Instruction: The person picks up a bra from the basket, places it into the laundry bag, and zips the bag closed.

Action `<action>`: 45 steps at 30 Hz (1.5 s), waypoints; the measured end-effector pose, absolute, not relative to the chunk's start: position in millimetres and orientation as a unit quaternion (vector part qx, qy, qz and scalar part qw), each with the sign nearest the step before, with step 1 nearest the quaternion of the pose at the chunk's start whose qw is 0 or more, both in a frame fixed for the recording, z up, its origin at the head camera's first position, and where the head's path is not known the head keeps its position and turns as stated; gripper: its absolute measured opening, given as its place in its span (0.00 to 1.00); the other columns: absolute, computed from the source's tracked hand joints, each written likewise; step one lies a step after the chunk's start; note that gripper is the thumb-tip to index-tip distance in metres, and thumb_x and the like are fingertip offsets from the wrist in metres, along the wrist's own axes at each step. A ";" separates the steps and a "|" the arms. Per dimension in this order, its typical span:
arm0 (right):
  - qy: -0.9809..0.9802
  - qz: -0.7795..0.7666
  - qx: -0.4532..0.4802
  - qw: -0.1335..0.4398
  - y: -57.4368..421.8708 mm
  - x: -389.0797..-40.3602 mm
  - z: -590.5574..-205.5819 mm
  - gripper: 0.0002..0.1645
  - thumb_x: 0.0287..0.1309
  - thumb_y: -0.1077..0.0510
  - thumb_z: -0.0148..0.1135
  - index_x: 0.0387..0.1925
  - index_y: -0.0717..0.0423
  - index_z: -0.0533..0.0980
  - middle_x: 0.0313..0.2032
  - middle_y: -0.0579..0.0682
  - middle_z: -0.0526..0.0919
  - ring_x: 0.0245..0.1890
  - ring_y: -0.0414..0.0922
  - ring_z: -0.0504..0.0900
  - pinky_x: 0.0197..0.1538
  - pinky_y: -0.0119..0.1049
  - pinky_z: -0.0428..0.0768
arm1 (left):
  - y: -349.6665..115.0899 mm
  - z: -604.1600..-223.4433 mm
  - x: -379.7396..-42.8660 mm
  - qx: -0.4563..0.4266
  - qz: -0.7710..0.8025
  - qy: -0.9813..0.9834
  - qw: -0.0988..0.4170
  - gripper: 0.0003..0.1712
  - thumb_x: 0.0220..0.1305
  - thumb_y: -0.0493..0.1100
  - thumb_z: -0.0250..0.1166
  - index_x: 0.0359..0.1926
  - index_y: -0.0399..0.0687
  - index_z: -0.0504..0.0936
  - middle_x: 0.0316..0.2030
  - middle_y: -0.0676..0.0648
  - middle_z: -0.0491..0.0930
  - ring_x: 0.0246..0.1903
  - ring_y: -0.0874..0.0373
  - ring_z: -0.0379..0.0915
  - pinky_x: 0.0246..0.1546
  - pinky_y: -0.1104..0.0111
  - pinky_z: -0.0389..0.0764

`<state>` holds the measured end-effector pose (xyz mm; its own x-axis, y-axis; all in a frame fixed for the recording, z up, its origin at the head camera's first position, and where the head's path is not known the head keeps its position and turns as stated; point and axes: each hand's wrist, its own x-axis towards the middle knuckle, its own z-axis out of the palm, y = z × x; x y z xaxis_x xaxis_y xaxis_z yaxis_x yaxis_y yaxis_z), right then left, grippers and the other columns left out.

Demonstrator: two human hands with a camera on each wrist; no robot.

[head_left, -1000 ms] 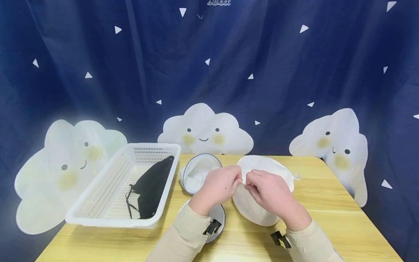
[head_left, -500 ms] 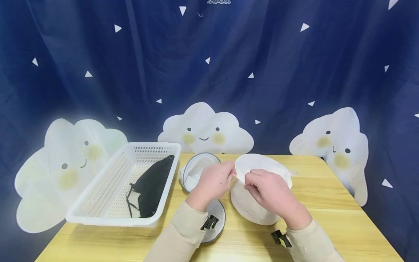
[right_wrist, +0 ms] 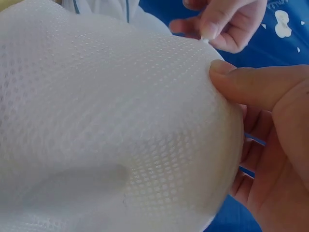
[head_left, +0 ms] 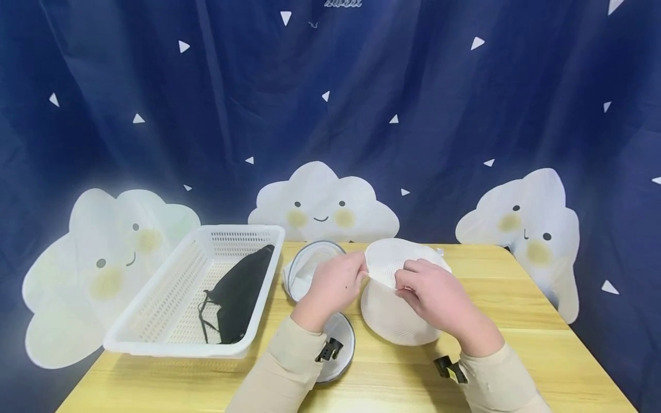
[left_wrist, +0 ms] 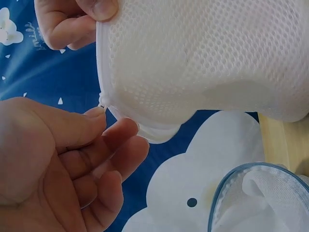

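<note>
A white mesh laundry bag [head_left: 400, 324], rounded and standing on the right half of the table, is between both hands. My left hand [head_left: 333, 287] pinches the small zip pull [left_wrist: 102, 102] at the bag's edge between thumb and forefinger. A short way to the right, my right hand [head_left: 436, 292] pinches the same rim, its thumb [right_wrist: 251, 84] lying on the mesh and its fingers behind. In the left wrist view the zipped edge [left_wrist: 100, 58] stretches between the two hands. How far the zip is done up cannot be told.
A white plastic basket [head_left: 119, 338] at the left holds a black cloth bag [head_left: 242, 292] with a cord. Two white mesh pieces with dark rims, one behind [head_left: 310, 269] and one partly under the left forearm [head_left: 341, 350], lie between basket and hands.
My left hand has moved left, away from the right hand, with the zip pull. The bag's rim between the hands has come into view, and the bag has shifted slightly left.
</note>
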<state>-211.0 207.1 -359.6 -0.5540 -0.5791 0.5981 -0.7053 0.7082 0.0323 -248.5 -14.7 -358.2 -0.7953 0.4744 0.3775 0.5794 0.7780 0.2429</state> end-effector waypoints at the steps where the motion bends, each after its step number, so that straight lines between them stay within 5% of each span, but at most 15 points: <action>1: -0.877 0.105 0.366 0.294 207.7 -211.3 -359.4 0.24 0.44 0.64 0.79 0.22 0.42 0.68 0.25 0.34 0.64 0.27 0.38 0.67 0.31 0.32 0.69 | -14.8 -358.2 -248.2 -0.283 -0.175 -0.931 0.148 0.10 0.69 0.45 0.66 0.32 0.55 0.73 0.26 0.58 0.73 0.29 0.61 0.74 0.29 0.63 0.75; 21: -0.902 0.097 0.312 0.284 201.7 -214.3 -365.3 0.14 0.46 0.63 0.74 0.32 0.47 0.77 0.30 0.39 0.75 0.32 0.41 0.73 0.36 0.37 0.75 | -13.0 -354.0 -240.6 -0.318 -0.181 -0.919 0.145 0.10 0.68 0.43 0.65 0.31 0.55 0.73 0.22 0.59 0.70 0.23 0.64 0.68 0.25 0.68 0.70; 45: -0.882 0.107 0.306 0.341 185.0 -212.6 -374.7 0.15 0.45 0.61 0.77 0.25 0.45 0.75 0.24 0.36 0.66 0.26 0.40 0.69 0.29 0.35 0.70 | -4.7 -352.3 -233.1 -0.327 -0.173 -0.922 0.114 0.09 0.70 0.45 0.65 0.32 0.55 0.74 0.22 0.59 0.72 0.25 0.63 0.70 0.25 0.67 0.71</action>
